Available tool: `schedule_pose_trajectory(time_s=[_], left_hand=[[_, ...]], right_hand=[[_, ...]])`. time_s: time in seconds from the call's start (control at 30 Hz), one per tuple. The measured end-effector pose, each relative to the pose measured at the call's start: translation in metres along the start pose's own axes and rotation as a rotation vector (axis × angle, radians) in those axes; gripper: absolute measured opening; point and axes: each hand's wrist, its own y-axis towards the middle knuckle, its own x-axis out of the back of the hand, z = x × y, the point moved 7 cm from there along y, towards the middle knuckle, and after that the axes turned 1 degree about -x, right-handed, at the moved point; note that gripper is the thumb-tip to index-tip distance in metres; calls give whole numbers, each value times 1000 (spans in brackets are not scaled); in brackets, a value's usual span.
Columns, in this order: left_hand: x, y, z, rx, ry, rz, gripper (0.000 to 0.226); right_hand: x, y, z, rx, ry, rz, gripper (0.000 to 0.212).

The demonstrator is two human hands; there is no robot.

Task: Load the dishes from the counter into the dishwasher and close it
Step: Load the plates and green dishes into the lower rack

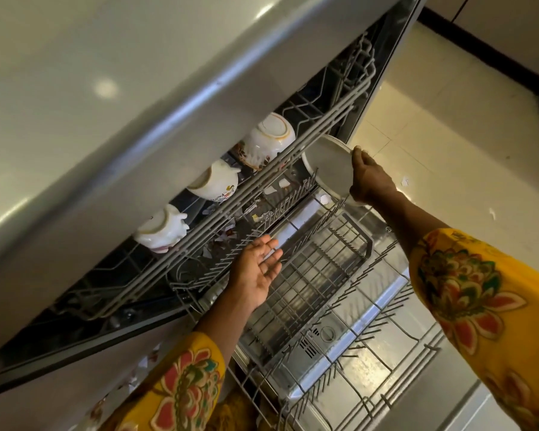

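My right hand (369, 181) grips a white plate (327, 164) by its near rim, fingers (357, 150) curled over the edge, holding it on edge at the far end of the lower rack (339, 306). The plate's upper part slips behind the front rail of the upper rack (231, 200), so I cannot see its whole outline, and my hand covers its near edge; whether its bottom rim already sits between the tines I cannot tell.

My left hand (255, 272) is released, palm up, fingers straight and a little spread, just over the row of tines near the lower rack's inner side. I cannot tell if it touches the wire.

In the upper rack three white cups lie tipped on their sides: one with a gold-ringed base (269, 140), a second with a flower print (213, 181), and a third (161, 228) nearest me. The tabletop (75, 88) overhangs them, hiding the rear of that rack and everything deeper inside the dishwasher (321, 334), which is dark and hard to read. Small pale scraps lie among the wires below the cups; what they are I cannot make out.

The lowered door shows through the lower rack's grid. My yellow flowered sleeves (467, 284) are cut off by the picture's edges. The tiled floor (448, 135) lies beyond.
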Motion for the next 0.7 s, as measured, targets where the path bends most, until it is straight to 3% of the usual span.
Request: schedule_pose_trajectory(time_s=[0.4,0.7], left_hand=[[-28,-53,-31,-103,60,36,36],[-19,-147,-55,-176,-32,6,39]], right_hand=[[16,-77,-7,-67,55,88,34],[16,-185,72,99,13,226,36]])
